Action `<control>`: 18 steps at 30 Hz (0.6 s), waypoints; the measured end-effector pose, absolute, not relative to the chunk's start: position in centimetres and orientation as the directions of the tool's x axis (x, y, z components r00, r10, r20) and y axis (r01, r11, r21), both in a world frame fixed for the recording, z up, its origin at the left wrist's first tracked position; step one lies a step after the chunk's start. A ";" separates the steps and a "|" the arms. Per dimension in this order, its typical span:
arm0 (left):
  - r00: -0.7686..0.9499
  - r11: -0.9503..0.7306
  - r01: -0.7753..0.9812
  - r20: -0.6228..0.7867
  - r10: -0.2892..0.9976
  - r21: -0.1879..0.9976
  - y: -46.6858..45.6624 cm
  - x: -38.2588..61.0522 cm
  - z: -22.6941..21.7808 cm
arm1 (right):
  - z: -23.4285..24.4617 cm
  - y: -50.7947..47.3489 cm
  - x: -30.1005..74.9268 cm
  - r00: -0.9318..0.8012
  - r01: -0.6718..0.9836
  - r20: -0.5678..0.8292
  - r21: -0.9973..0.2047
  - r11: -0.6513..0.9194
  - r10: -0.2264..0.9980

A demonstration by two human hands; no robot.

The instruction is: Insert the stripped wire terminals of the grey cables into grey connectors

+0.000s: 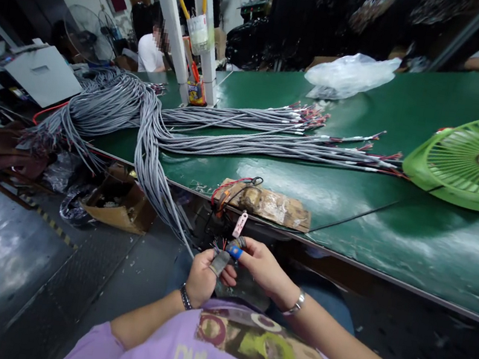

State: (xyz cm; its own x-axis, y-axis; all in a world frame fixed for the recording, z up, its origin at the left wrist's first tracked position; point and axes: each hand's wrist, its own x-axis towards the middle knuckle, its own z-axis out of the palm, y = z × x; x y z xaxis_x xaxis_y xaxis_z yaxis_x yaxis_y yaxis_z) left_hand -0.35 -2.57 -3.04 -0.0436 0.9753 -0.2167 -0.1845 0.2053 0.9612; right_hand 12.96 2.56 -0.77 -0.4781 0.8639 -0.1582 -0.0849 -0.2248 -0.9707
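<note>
My left hand (202,280) is closed around the end of a grey cable (186,244), its thumb wrapped in grey tape. Thin stripped wires (219,245), some of them red, fan out above that thumb. My right hand (264,268) meets them from the right, with thumb and forefinger pinched at the wires; grey and blue tape covers those fingertips. The cable hangs down from a large bundle of grey cables (119,99) draped over the table's front edge. Just above my hands, a small white-pink tag (240,224) hangs at the edge.
On the green table (351,223) lie a wooden block (280,208) with red and black leads, a green fan (477,159) and a clear plastic bag (351,75). White posts (168,14) rise at the back. A cardboard box (122,204) stands below left. Another person (150,53) sits beyond.
</note>
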 end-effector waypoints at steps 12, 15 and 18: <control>-0.113 0.199 -0.242 -0.232 0.966 0.950 -2.5 -0.5 -3.2 | -1.4 2.4 12.7 -0.384 -0.106 -0.202 -0.960 -0.261 0.901; -0.133 0.194 -0.244 -0.231 0.964 0.950 -2.4 -0.7 -3.2 | -1.6 2.5 13.0 -0.385 -0.142 -0.235 -0.941 -0.308 0.893; -0.096 0.192 -0.268 -0.224 0.970 0.944 -2.4 -1.1 -2.8 | -2.0 3.1 13.6 -0.395 -0.285 -0.275 -0.870 -0.402 0.877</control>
State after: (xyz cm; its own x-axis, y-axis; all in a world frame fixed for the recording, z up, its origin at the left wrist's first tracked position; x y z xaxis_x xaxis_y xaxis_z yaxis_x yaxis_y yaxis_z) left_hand -1.10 -2.40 -2.83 -0.0961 0.9697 -0.2244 -0.2683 0.1919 0.9440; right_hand 13.61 3.09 -2.00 -0.3949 0.8766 -0.2751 -0.2853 -0.4017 -0.8702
